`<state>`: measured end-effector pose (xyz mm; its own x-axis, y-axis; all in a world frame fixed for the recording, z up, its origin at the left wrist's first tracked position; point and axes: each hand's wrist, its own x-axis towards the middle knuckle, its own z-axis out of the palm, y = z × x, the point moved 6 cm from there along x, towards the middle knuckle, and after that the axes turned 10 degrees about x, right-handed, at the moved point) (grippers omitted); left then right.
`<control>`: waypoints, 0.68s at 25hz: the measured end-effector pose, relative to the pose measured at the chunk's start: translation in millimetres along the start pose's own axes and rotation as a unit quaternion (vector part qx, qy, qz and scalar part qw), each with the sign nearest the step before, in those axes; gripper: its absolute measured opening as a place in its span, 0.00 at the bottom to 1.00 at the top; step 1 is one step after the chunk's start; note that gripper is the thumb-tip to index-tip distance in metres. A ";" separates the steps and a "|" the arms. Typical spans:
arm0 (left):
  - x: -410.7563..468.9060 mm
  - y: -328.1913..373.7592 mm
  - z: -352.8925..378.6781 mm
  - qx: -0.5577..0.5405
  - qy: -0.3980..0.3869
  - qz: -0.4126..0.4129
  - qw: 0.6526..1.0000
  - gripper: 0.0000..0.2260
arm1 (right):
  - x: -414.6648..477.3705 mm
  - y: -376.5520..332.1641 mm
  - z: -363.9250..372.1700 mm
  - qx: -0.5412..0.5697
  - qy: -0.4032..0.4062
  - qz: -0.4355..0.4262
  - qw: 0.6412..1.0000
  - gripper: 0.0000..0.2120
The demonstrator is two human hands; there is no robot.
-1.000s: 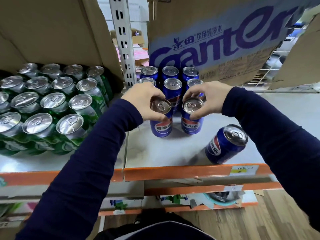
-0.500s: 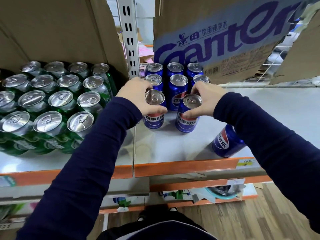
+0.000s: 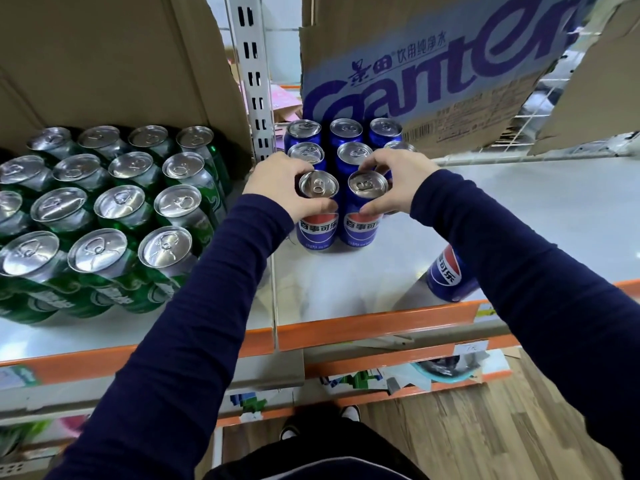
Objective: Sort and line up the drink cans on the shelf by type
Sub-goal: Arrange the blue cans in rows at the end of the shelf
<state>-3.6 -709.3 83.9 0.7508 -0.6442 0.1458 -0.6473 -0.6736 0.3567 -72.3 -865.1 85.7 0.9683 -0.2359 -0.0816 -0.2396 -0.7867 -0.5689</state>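
Two upright blue cans, the left front can (image 3: 318,216) and the right front can (image 3: 363,216), stand side by side on the grey shelf (image 3: 346,285), forming the front row of a block of blue cans (image 3: 346,140): eight standing in all. A ninth blue can (image 3: 445,277) sits apart near the orange edge, partly hidden by the right sleeve. At least fifteen green cans (image 3: 119,209) stand to the left. The left hand (image 3: 277,181) grips the left front can's top; the right hand (image 3: 401,181) grips the other, thumbs toward the person, both forearms reaching forward.

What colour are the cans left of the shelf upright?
The green cans have green bodies and silver tops; head view.
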 end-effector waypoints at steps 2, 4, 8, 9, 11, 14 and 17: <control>-1.1 0.5 0.3 -0.005 -0.004 -0.009 1.000 0.25 | -3.5 3.2 1.8 0.012 0.027 0.003 1.000 0.33; -4.6 3.0 -0.6 -0.008 0.006 -0.016 1.000 0.23 | -8.2 4.7 2.8 0.034 0.036 -0.002 0.999 0.34; -9.5 2.6 -2.3 0.038 0.002 -0.054 0.998 0.30 | -28.3 13.2 -12.6 -0.028 0.003 -0.040 0.999 0.25; -11.0 3.1 -1.1 0.058 0.006 -0.065 0.996 0.32 | -39.6 21.1 -22.9 -0.050 0.007 -0.030 0.998 0.22; -20.8 11.9 1.1 0.075 0.064 -0.061 0.993 0.30 | -68.2 41.2 -42.2 -0.087 0.012 0.016 0.996 0.24; -52.9 31.9 9.2 0.091 0.226 -0.036 0.969 0.18 | -111.4 62.0 -51.3 -0.103 0.054 0.060 0.991 0.40; -81.5 37.0 45.5 0.084 0.228 -0.045 0.969 0.13 | -125.9 79.3 -37.7 -0.124 0.065 0.063 0.988 0.39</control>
<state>-94.7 -698.3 43.2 0.7602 -0.3790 0.5277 -0.5601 -0.7939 0.2367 -215.8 -919.3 81.7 0.9167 -0.3990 -0.0233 -0.3825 -0.8588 -0.3408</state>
